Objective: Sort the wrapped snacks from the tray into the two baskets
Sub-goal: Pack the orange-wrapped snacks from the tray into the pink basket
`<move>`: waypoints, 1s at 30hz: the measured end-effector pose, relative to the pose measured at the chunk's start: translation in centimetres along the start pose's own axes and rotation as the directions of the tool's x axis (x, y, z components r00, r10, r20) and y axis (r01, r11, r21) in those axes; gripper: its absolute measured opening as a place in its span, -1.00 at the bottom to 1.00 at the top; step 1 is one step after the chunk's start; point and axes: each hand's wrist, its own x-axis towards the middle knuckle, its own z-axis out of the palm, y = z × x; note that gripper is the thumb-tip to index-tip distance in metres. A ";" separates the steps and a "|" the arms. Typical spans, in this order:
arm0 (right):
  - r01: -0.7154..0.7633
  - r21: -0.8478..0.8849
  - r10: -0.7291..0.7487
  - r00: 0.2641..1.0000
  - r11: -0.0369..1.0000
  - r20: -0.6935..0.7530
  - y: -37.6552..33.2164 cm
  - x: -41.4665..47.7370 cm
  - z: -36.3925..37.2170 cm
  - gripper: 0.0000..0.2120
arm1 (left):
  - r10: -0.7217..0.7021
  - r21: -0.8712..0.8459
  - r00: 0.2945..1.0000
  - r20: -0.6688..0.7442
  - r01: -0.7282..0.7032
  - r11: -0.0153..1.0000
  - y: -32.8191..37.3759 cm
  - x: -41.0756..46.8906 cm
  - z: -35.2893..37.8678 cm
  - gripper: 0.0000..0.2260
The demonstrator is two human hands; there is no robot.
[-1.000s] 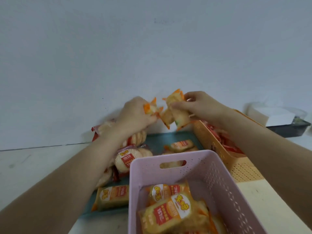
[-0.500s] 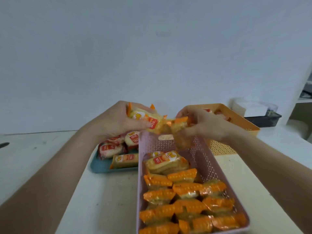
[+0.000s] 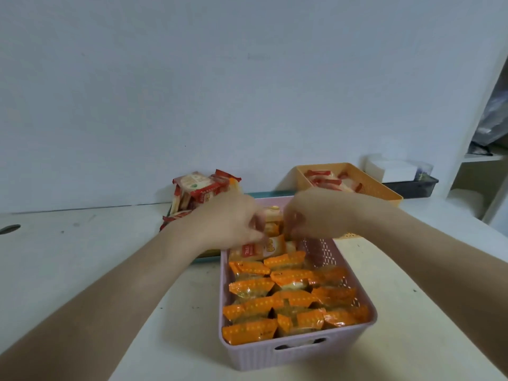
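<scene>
Left hand (image 3: 228, 224): motion-blurred; whether its fingers hold anything is unreadable.
Right hand (image 3: 319, 215): equally blurred; hides the orange basket's (image 3: 383, 188) seven-o'clock corner.
Tray (image 3: 269, 194): mostly hidden behind both hands and the pink basket (image 3: 302, 350).
Dark object (image 3: 9, 229): cut off at the nine-o'clock edge.

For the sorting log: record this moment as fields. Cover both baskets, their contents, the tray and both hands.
left hand: over the far end of the pink basket, blurred, grip unclear
right hand: beside it over the same end, blurred, grip unclear
pink basket: nearest, on the table, packed with orange-wrapped snacks
yellow packet: at the pink basket's far end, just below the left hand
orange basket: far right, holds red-wrapped snacks
tray: teal, behind the pink basket, red-wrapped pile at its left end
</scene>
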 end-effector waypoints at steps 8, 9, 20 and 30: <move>0.045 -0.118 -0.018 0.976 0.992 0.217 -0.5 3.6 4.1 -0.58 | -0.022 0.185 0.948 0.316 -0.039 0.982 0.8 1.3 1.1 -0.81; 0.049 -0.067 -0.038 0.986 0.996 0.165 -0.3 3.5 4.1 -0.58 | -0.016 0.177 0.953 0.302 -0.040 0.983 0.8 1.3 1.1 -0.81; 0.011 0.289 0.054 0.975 0.957 -0.218 1.1 -0.5 0.2 -0.55 | -0.033 -0.227 0.999 -0.032 0.025 0.974 -0.3 -1.2 0.1 -0.63; 0.100 0.188 -0.091 0.994 0.977 -0.056 -0.1 0.2 1.1 -0.80 | -0.003 -0.064 0.997 0.080 0.008 0.998 -0.4 -2.4 0.8 -0.67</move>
